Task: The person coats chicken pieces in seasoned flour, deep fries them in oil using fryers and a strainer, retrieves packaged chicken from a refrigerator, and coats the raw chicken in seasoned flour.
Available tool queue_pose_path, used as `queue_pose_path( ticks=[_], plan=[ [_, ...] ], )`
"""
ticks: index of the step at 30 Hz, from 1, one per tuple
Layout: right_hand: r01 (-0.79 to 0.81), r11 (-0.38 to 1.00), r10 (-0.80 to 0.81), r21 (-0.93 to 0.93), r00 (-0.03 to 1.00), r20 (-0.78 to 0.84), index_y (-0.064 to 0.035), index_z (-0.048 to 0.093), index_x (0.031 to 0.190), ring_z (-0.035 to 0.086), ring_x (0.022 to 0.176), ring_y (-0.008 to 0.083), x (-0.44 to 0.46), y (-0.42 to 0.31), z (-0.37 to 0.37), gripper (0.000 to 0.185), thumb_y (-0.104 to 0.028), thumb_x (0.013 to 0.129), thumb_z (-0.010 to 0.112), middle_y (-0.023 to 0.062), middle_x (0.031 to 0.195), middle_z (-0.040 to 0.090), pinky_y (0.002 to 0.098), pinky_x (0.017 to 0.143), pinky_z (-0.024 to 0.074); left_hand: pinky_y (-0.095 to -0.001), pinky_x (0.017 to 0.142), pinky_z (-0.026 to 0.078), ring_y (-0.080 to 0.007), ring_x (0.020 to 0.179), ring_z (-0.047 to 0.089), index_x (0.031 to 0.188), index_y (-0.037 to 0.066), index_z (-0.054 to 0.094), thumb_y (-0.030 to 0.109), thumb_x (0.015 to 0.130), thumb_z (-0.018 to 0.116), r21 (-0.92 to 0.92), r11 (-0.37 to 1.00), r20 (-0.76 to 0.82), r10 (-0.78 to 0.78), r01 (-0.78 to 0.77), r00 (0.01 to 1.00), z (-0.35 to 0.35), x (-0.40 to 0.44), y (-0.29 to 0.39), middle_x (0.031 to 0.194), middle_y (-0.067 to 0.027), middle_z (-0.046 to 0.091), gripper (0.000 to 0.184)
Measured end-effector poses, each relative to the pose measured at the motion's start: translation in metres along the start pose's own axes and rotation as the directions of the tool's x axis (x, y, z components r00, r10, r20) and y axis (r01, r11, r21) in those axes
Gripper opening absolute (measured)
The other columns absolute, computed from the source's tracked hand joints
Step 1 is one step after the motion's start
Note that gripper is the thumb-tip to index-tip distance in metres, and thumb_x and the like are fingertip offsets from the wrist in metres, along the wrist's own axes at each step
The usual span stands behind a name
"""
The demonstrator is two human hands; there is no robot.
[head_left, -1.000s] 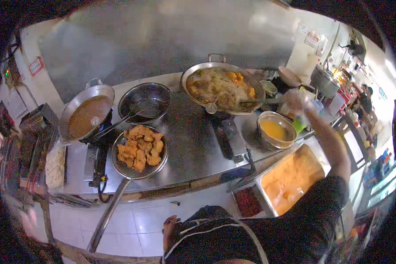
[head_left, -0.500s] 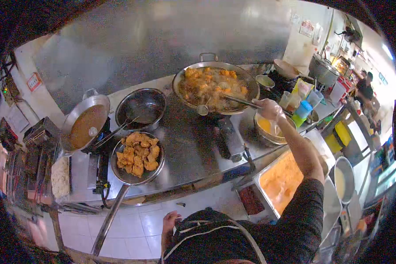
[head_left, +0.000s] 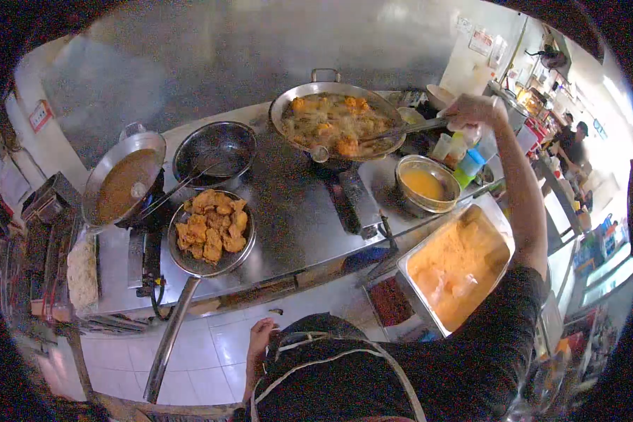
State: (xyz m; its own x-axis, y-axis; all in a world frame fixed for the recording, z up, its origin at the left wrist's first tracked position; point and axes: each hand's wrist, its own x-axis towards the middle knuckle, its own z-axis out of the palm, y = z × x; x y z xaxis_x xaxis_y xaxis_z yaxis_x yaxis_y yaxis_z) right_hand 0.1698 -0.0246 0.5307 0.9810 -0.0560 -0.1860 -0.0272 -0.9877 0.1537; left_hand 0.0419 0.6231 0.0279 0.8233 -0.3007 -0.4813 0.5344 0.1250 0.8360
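Observation:
My right hand [head_left: 473, 112] is closed around the long handle [head_left: 422, 126] of a metal utensil, beyond the wok's right rim. The utensil's far end is hidden in the bubbling oil. Several orange-brown fried pieces [head_left: 348, 145] show at the surface of the oil in the large wok [head_left: 283, 102]. A small round metal cup [head_left: 319, 153] sits at the wok's near rim. Close to my body, my left hand [head_left: 261, 334] hangs low with loosely bent fingers and nothing visible in it.
A strainer [head_left: 179, 261] of fried chicken pieces [head_left: 212, 226] lies left, its handle jutting past the counter edge. Behind it are a black-looking bowl [head_left: 183, 151] and a pan of brown liquid [head_left: 95, 190]. Right stand a bowl of yellow liquid [head_left: 423, 184] and an orange-coated tray [head_left: 464, 264]. A person [head_left: 575, 146] stands far right.
My right hand has moved up and right with the handle. Fewer fried pieces show above the oil. The yellow bowl and the tray are less covered by my arm. The view has shifted slightly.

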Motion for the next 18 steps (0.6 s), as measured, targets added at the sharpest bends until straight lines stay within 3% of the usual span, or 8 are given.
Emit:
queue_pose_path(
  ticks=[1, 3, 8, 9, 11, 13, 15, 18],
  plan=[
    [-0.054, 0.999, 0.054, -0.010, 0.998, 0.037, -0.0146, 0.068, 0.091, 0.045, 0.040, 0.0068, -0.010, -0.002, -0.016, 0.022, -0.013, 0.072, 0.059, -0.0012, 0.047, 0.047, 0.0233, 0.039, 0.0380, -0.0332, 0.069, 0.051, -0.0202, 0.078, 0.062, 0.103, 0.001, 0.056, 0.017, 0.084, 0.061, -0.004, 0.998, -0.015, -0.059, 0.059, 0.998, 0.001, -0.001, 0.005, 0.091, -0.0122, 0.064, 0.025],
    [0.046, 0.974, -0.033, 0.222, 0.997, -0.063, -0.0118, 0.068, 0.086, 0.045, 0.041, 0.0059, -0.042, -0.031, -0.050, 0.019, -0.011, 0.071, 0.057, -0.0013, 0.050, 0.052, 0.0224, 0.038, 0.0372, -0.0326, 0.069, 0.051, -0.0202, 0.078, 0.062, 0.102, 0.002, 0.057, 0.016, 0.084, 0.061, 0.006, 1.000, -0.016, -0.022, 0.022, 1.000, -0.006, 0.004, -0.010, 0.091, -0.0123, 0.064, 0.023],
    [-0.322, 0.946, 0.324, -0.039, 0.946, 0.029, -0.0136, 0.066, 0.073, 0.051, 0.045, 0.0080, -0.070, -0.073, -0.112, 0.013, -0.008, 0.069, 0.055, -0.0003, 0.052, 0.056, 0.0221, 0.040, 0.0400, -0.0308, 0.070, 0.051, -0.0182, 0.079, 0.062, 0.103, 0.002, 0.059, 0.019, 0.082, 0.064, -0.109, 0.994, 0.050, 0.006, -0.001, 0.999, -0.022, 0.017, -0.042, 0.089, -0.0116, 0.065, 0.027],
    [-0.374, 0.922, 0.378, -0.102, 0.926, 0.024, -0.0139, 0.066, 0.070, 0.053, 0.045, 0.0084, -0.070, -0.077, -0.119, 0.013, -0.008, 0.069, 0.055, -0.0001, 0.052, 0.057, 0.0220, 0.040, 0.0405, -0.0308, 0.070, 0.051, -0.0188, 0.080, 0.062, 0.105, 0.001, 0.058, 0.022, 0.082, 0.065, -0.024, 0.998, 0.020, -0.063, 0.063, 0.998, -0.024, 0.019, -0.044, 0.090, -0.0113, 0.065, 0.032],
    [-0.379, 0.865, 0.369, -0.328, 0.924, -0.094, -0.0146, 0.066, 0.072, 0.056, 0.049, 0.0120, -0.054, -0.025, -0.107, 0.013, -0.008, 0.069, 0.055, 0.0014, 0.057, 0.059, 0.0241, 0.044, 0.0445, -0.0308, 0.069, 0.051, -0.0192, 0.079, 0.062, 0.106, 0.001, 0.057, 0.022, 0.082, 0.065, -0.007, 0.999, 0.032, -0.033, 0.034, 0.999, -0.026, 0.024, -0.050, 0.090, -0.0120, 0.064, 0.033],
    [-0.173, 0.864, 0.046, -0.472, 0.962, -0.268, -0.0145, 0.065, 0.074, 0.059, 0.057, 0.0155, -0.055, -0.023, -0.105, 0.013, -0.008, 0.070, 0.055, 0.0032, 0.064, 0.060, 0.0270, 0.051, 0.0469, -0.0308, 0.069, 0.051, -0.0196, 0.079, 0.062, 0.106, 0.000, 0.056, 0.022, 0.082, 0.065, 0.015, 1.000, 0.045, 0.001, -0.001, 0.999, -0.024, 0.024, -0.047, 0.091, -0.0127, 0.064, 0.034],
    [0.002, 0.769, -0.311, -0.639, 0.875, -0.372, -0.0144, 0.065, 0.076, 0.061, 0.066, 0.0189, -0.052, -0.023, -0.109, 0.013, -0.008, 0.070, 0.054, 0.0049, 0.071, 0.062, 0.0300, 0.059, 0.0492, -0.0312, 0.068, 0.051, -0.0200, 0.078, 0.062, 0.106, 0.000, 0.056, 0.022, 0.082, 0.064, -0.119, 0.993, 0.032, -0.002, 0.006, 0.999, -0.012, 0.017, -0.030, 0.090, -0.0148, 0.064, 0.034],
    [-0.137, 0.937, -0.026, -0.321, 0.889, -0.457, -0.0140, 0.063, 0.082, 0.059, 0.088, 0.0256, -0.039, -0.049, -0.112, 0.015, -0.012, 0.069, 0.056, 0.0081, 0.087, 0.061, 0.0359, 0.078, 0.0475, -0.0320, 0.069, 0.051, -0.0205, 0.079, 0.062, 0.106, 0.000, 0.056, 0.021, 0.083, 0.064, -0.154, 0.986, 0.039, -0.055, 0.060, 0.998, -0.007, 0.015, -0.023, 0.089, -0.0159, 0.064, 0.033]
  ],
)
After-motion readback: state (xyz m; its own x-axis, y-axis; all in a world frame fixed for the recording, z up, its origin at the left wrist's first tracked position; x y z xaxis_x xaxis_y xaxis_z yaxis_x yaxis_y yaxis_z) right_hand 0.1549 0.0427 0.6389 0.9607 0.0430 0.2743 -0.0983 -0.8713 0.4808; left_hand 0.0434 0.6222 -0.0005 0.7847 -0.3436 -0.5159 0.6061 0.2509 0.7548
